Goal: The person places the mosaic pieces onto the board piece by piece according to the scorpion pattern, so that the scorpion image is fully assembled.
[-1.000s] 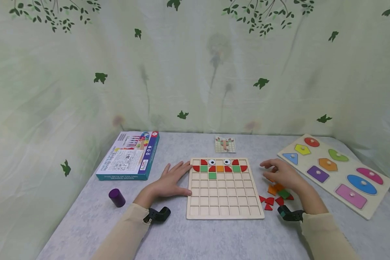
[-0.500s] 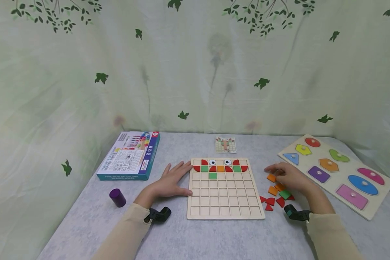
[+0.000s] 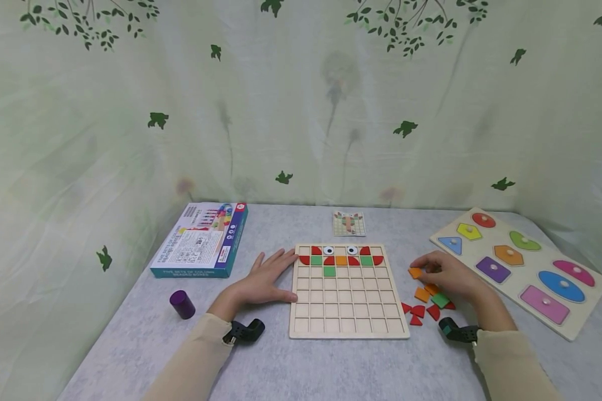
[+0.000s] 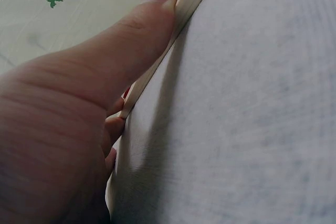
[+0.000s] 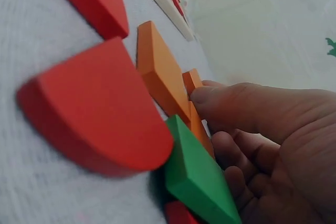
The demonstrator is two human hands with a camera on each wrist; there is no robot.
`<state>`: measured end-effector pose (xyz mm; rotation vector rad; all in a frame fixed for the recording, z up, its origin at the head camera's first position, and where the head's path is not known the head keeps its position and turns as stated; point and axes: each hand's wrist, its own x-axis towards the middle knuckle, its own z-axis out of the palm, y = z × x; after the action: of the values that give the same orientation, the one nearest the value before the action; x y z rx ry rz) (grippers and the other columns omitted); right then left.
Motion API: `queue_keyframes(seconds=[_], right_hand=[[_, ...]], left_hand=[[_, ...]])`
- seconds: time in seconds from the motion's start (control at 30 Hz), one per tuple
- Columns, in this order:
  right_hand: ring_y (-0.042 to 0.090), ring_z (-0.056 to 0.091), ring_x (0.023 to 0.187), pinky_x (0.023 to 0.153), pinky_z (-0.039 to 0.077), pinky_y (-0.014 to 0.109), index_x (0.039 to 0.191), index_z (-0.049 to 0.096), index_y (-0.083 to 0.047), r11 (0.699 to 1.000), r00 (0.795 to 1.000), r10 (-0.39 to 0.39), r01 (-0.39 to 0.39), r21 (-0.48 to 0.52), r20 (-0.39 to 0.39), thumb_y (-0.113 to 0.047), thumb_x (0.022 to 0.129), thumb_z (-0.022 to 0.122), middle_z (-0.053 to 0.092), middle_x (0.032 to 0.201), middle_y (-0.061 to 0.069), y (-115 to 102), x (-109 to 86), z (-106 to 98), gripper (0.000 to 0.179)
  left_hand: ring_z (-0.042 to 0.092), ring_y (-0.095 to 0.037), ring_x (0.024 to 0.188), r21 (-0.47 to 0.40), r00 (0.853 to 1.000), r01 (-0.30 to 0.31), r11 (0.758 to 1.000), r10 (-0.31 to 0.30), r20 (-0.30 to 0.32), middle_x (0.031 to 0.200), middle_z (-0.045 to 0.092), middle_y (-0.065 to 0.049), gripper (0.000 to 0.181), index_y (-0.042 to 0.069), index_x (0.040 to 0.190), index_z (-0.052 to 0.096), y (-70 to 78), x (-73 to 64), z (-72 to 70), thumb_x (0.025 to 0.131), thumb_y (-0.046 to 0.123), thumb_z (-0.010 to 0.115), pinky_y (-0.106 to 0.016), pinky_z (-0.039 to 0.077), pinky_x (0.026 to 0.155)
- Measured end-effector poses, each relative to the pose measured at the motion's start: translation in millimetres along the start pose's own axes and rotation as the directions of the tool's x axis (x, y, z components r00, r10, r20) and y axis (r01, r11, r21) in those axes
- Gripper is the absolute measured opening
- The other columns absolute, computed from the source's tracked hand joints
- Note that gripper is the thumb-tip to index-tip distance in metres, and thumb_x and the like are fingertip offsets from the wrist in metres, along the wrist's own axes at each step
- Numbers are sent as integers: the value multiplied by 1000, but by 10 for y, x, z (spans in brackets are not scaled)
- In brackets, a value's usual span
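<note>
A wooden grid board [image 3: 348,312] lies mid-table, its upper rows partly filled with red, green and orange tiles and two eye tiles. My left hand [image 3: 262,285] lies spread at its left side, with fingertips and thumb on the edge; in the left wrist view the thumb [image 4: 142,27] presses the rim. To the right of the board, my right hand [image 3: 447,274] pinches an orange square tile [image 3: 414,273] between thumb and fingers. Just below that hand are more orange tiles [image 3: 422,294], a green square tile [image 3: 440,300] and several red quarter-round tiles [image 5: 100,108].
A small pattern card [image 3: 348,224] lies behind the board. On the left are a flat cardboard box [image 3: 195,245] and a purple cylinder [image 3: 182,304]. A knobbed shape puzzle [image 3: 522,273] lies at the right, close to my right hand. A leaf-printed curtain [image 3: 301,111] hangs behind the table.
My right hand has drawn back slightly to the right, and its fingers have closed on the orange square tile. The left hand has stayed at the board's edge.
</note>
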<state>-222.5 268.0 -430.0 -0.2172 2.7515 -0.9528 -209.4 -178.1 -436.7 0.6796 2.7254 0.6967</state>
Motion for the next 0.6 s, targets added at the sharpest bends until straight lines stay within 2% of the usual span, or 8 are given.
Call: queue_keyframes(seconds=[0.23, 0.6], right_hand=[[22, 54, 92, 75, 48, 27, 116, 69, -11, 999, 998, 9, -11, -33, -63, -26, 90, 74, 65, 104, 8, -9, 32, 59, 31], [25, 58, 96, 77, 53, 28, 120, 61, -10, 1000, 990, 28, -26, 12, -139, -21, 93, 70, 62, 104, 10, -53, 42, 88, 30]], left_hand=[[2, -27, 159, 2, 1000, -4, 1000, 4, -2, 170, 16, 0, 101, 18, 160, 24, 3, 0, -2, 82, 58, 74, -60, -11, 123], [2, -27, 159, -11, 1000, -8, 1000, 8, -2, 170, 16, 1, 102, 18, 160, 24, -7, 4, -1, 81, 58, 74, -60, -11, 123]])
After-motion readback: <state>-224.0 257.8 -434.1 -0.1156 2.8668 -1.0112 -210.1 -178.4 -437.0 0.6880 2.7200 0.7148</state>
